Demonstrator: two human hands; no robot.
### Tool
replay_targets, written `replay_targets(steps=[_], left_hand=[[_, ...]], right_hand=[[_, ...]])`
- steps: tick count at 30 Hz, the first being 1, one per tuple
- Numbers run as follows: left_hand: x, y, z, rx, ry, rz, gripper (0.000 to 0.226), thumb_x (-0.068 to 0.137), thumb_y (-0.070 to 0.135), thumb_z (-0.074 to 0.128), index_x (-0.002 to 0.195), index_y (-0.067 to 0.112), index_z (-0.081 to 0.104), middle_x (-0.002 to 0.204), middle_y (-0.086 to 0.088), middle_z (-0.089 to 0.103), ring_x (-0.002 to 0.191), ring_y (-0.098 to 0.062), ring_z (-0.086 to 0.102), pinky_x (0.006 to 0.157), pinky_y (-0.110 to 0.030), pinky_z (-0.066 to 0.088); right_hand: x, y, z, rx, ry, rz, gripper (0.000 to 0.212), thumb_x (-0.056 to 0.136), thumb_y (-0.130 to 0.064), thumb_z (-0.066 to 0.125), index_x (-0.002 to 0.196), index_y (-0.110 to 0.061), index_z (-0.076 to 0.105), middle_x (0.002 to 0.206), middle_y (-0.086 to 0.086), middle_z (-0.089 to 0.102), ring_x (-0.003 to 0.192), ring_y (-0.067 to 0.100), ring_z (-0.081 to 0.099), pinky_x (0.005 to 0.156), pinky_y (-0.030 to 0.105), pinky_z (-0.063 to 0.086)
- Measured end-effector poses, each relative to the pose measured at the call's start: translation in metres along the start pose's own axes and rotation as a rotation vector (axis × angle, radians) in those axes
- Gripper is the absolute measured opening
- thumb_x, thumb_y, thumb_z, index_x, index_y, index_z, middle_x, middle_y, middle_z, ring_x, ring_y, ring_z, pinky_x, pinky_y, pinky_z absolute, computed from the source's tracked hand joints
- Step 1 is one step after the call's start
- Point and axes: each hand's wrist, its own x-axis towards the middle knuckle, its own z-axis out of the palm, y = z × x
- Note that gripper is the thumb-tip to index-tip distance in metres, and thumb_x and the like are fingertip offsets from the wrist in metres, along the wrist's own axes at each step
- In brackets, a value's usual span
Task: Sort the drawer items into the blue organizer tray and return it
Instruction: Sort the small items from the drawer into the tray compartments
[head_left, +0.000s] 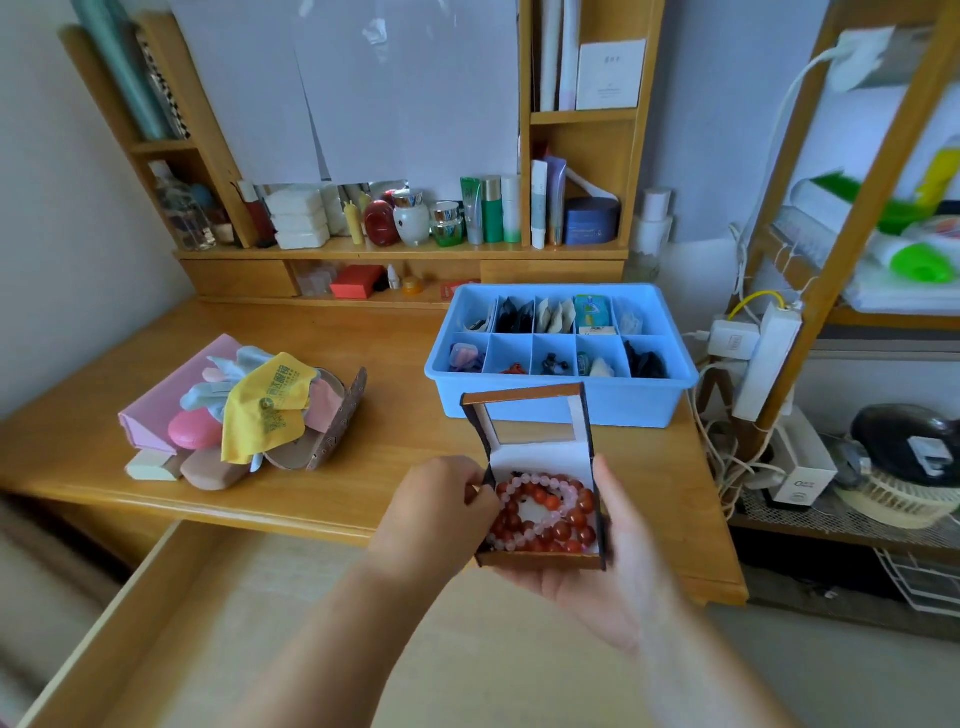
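A small dark jewellery box (535, 452) with its lid up is held over the desk's front edge. Red and pink bead bracelets (545, 512) lie inside it. My right hand (618, 566) cups the box from below, thumb against its right wall. My left hand (441, 512) grips the box's left side, its fingertips at the beads. The blue organizer tray (561, 400) sits on the desk just behind the box, and small items fill most of its compartments. The open wooden drawer (171, 623) is pulled out below, and its visible part holds nothing.
A pile on the desk's left includes a pink box (171, 395), a yellow cloth (270, 405), glasses cases and small pads. Cosmetics bottles (488, 210) line the shelf behind. A power strip (763, 364) and cables hang off the desk's right end, next to a wooden rack.
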Motion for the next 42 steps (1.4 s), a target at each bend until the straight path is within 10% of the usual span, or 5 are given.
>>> replay_targets(steps=[7,23,28,35,42], left_hand=[[-0.084,0.000,-0.024,0.012,0.281,0.208,0.026,0.093,0.033,0.046,0.108,0.022,0.065,0.104,0.010,0.063,0.087,-0.011,0.060,0.071,-0.026,0.050],[-0.163,0.024,-0.019,0.325,-0.010,0.548,0.069,0.089,0.056,0.035,0.147,0.021,0.029,0.154,0.004,0.025,0.144,-0.019,0.020,0.112,-0.054,0.026],[-0.157,0.017,-0.060,-0.131,0.477,0.682,0.035,0.092,0.030,0.052,0.125,0.017,0.052,0.126,-0.001,0.051,0.120,-0.015,0.048,0.100,-0.030,0.039],[-0.096,0.016,-0.096,0.059,-0.239,0.403,0.043,0.095,0.046,0.040,0.135,0.031,0.049,0.130,0.019,0.056,0.115,0.008,0.049,0.096,-0.007,0.036],[-0.132,0.012,-0.059,0.049,-0.007,0.534,0.031,0.091,0.036,0.049,0.116,0.023,0.063,0.105,0.007,0.069,0.091,-0.010,0.062,0.078,-0.027,0.048]], right_hand=[[-0.035,0.059,0.013,0.216,-0.174,0.019,0.082,0.080,-0.067,0.056,0.125,0.001,0.059,0.128,0.031,0.053,0.115,0.046,0.053,0.100,0.061,0.038],[-0.070,0.092,0.024,0.009,-0.109,0.026,0.084,0.076,-0.067,0.064,0.134,-0.007,0.053,0.139,0.016,0.050,0.129,0.031,0.048,0.113,0.042,0.031],[-0.077,0.087,0.026,0.098,-0.162,0.089,0.085,0.078,-0.069,0.056,0.124,0.003,0.058,0.133,0.027,0.052,0.121,0.043,0.052,0.107,0.055,0.034],[-0.073,0.106,0.026,0.009,-0.151,0.242,0.095,0.073,-0.070,0.057,0.136,0.000,0.047,0.134,0.030,0.044,0.112,0.044,0.050,0.096,0.061,0.037],[-0.069,0.101,0.025,0.071,-0.061,0.207,0.074,0.066,-0.060,0.069,0.106,0.003,0.070,0.117,0.027,0.063,0.099,0.043,0.064,0.092,0.061,0.044]])
